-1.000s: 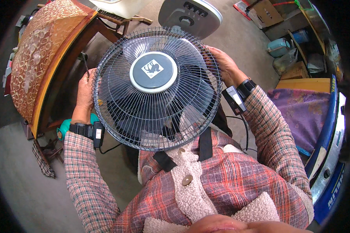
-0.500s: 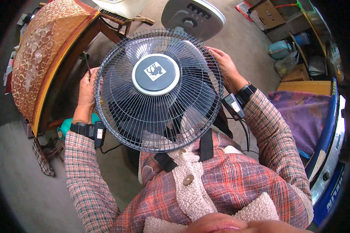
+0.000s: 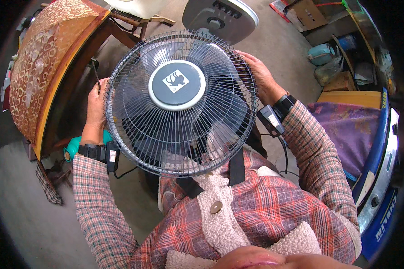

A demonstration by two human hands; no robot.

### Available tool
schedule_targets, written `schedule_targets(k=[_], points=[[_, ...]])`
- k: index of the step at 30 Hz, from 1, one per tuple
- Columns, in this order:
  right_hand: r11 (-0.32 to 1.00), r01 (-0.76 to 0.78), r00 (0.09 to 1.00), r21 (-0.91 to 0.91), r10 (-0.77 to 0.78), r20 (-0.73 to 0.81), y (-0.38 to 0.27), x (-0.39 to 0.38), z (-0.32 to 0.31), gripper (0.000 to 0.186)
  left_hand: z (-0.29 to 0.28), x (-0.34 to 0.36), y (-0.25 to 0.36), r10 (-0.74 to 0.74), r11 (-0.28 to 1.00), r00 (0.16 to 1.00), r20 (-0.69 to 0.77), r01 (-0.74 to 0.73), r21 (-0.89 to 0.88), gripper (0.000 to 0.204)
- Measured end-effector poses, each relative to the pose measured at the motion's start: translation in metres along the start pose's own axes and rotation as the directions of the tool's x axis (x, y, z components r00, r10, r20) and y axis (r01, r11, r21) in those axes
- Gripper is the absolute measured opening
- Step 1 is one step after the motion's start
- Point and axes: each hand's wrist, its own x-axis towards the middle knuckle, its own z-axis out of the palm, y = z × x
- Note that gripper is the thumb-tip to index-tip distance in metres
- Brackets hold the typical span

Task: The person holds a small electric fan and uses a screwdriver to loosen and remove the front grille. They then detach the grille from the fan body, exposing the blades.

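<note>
A grey concrete floor [image 3: 278, 45] spreads under everything, and a table [image 3: 54, 62] with a brown-and-gold patterned cover fills the upper left of the frame, its yellow-edged side curving down toward the left middle. A red-and-grey plaid garment [image 3: 283, 197] with fleece trim takes up the lower middle. The fan head [image 3: 177, 85] — a round, dark wire grille over translucent blades — sits in the middle of the frame, above the garment, between the person's two hands. A purple cloth [image 3: 345, 130] lies at the right, and a grey control panel [image 3: 202, 18] with a pale rim and a knob stands at the top middle, just beyond the grille. A cardboard box [image 3: 307, 15] and a light-blue jug [image 3: 321, 54] are at the upper right. The left hand [image 3: 96, 105] is clamped on the grille's left edge, its fingertips largely hidden; the right hand [image 3: 264, 80] is clamped on the upper right edge, fingers curled behind the wire. A thin dark rod [image 3: 96, 74] rises beside the left thumb — whether that hand grips it, I cannot tell. Smallest is the white square emblem [image 3: 175, 81] on the fan's grey hub.
</note>
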Motion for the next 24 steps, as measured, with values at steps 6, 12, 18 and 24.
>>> schedule_targets(k=[6,12,18,24], points=[[0.995,0.044,0.997,-0.095,-0.049,-0.055,0.01,0.0087,-0.0064,0.031,-0.0027,0.0008,-0.0004,-0.053,0.996,0.998,0.025,0.054,-0.074,0.026],[0.986,0.113,0.993,-0.125,-0.117,-0.027,0.012,0.0045,-0.0028,0.03,-0.0017,0.0028,-0.0013,-0.021,0.989,1.0,0.02,0.023,-0.144,0.024],[0.982,0.099,0.993,-0.16,-0.108,-0.05,0.0094,0.0016,0.0017,0.032,-0.0045,0.0053,-0.0005,0.001,0.994,1.0,0.005,0.0,-0.111,0.022],[0.99,0.09,0.995,-0.11,-0.095,-0.043,0.0047,0.0013,0.0018,0.032,-0.0052,0.002,0.0002,0.041,0.994,0.999,0.026,-0.038,-0.102,0.023]])
